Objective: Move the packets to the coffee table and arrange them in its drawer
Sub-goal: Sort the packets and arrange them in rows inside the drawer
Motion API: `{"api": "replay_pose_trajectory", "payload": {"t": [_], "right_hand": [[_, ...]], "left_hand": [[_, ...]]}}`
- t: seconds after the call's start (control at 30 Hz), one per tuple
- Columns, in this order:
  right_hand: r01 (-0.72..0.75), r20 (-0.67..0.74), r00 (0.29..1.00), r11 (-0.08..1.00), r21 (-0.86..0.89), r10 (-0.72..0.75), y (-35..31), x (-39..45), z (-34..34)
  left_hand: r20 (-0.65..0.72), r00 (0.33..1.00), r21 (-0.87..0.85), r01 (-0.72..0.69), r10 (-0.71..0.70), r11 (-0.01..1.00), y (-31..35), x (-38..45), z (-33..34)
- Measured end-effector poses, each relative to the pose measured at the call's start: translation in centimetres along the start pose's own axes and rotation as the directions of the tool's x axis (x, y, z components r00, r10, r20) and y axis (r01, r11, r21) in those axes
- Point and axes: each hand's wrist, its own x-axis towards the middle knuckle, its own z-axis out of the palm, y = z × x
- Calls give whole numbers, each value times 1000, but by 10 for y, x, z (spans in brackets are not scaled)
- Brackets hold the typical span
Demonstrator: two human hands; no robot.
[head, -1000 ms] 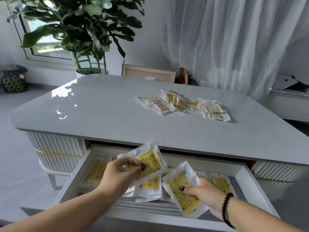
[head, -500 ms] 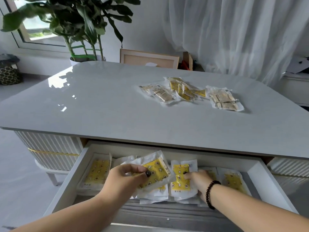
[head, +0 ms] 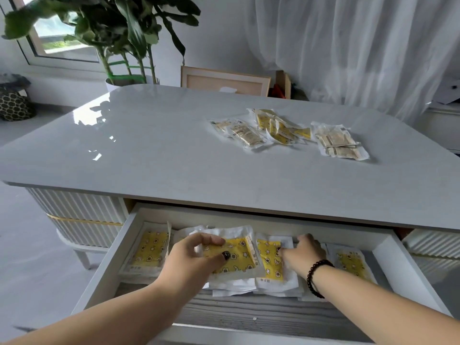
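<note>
Both hands are down in the open drawer at lower centre. The left hand pinches a yellow packet, thumb on top. The right hand presses fingers onto the neighbouring packet. More packets lie on the table, upper right.

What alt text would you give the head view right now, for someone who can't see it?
Both hands reach into the coffee table's open drawer: the left hand pinches a yellow packet over the row already there, and the right hand presses on the neighbouring packet. More packets lie loose on the tabletop.
</note>
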Motion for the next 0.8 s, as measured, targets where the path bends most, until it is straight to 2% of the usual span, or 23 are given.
{"api": "replay_pose_trajectory", "payload": {"t": [0.07,0.1,0.13,0.2,0.27,0.37,0.4,0.5,0.6,0.7,0.8], "right_hand": [[116,-48,992,991,74,-112,-7,-18,-15],[199,-25,980,970,141,-198,-11,-26,-22],[284,18,956,938,200,-294,-17,-38,-31],[355,143,900,882,310,-412,-29,-58,-50],[314,254,854,838,446,-455,-37,-75,-67],[117,358,807,720,684,-471,-33,-86,-94],[99,373,797,712,695,-475,-29,-89,-102],[217,382,785,794,568,-488,-14,-88,-117],[280,429,759,840,465,-490,-2,-85,-125],[224,510,728,862,455,-459,8,-81,-126],[110,553,728,866,488,-405,16,-76,-125]], "left_hand": [[32,996,83,-90,87,993,1,-3,0],[58,990,105,-136,130,985,1,-3,-1],[87,982,129,-176,165,976,1,-4,-1],[151,969,161,-221,197,962,3,-5,-3],[223,958,119,-212,182,970,8,-10,-2],[280,944,82,-205,175,975,19,-15,2],[293,938,63,-212,185,975,23,-17,5],[315,924,-51,-210,215,976,38,-22,17],[241,956,-153,-133,167,979,42,-20,32],[194,980,-298,20,40,954,35,-12,50],[224,969,-324,179,-108,929,30,-2,71]]}}
